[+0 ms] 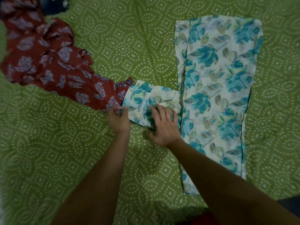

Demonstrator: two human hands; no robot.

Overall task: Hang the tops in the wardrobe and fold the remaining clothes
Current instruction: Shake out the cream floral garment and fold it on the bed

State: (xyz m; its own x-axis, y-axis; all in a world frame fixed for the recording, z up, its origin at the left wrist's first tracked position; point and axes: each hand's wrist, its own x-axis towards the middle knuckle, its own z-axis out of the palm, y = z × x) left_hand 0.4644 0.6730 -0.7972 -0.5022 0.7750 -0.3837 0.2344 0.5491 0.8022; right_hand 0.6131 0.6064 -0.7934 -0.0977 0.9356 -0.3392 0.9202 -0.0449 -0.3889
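A white top with teal flowers [217,88] lies flat on the green bedsheet [65,151], its body stretched from the far right down to the near right. Its lace-trimmed sleeve [146,98] sticks out to the left. My left hand [119,120] pinches the sleeve's cuff edge. On the bunched middle of the sleeve rests my right hand [164,125], fingers spread and pressing on it. A crumpled dark red garment with pale flower prints [48,62] lies at the left, its near end touching the sleeve's cuff.
A dark blue piece of clothing [55,7] shows at the far left corner above the red garment. The dotted green sheet covers the whole bed. A dark edge [289,203] shows at the near right corner.
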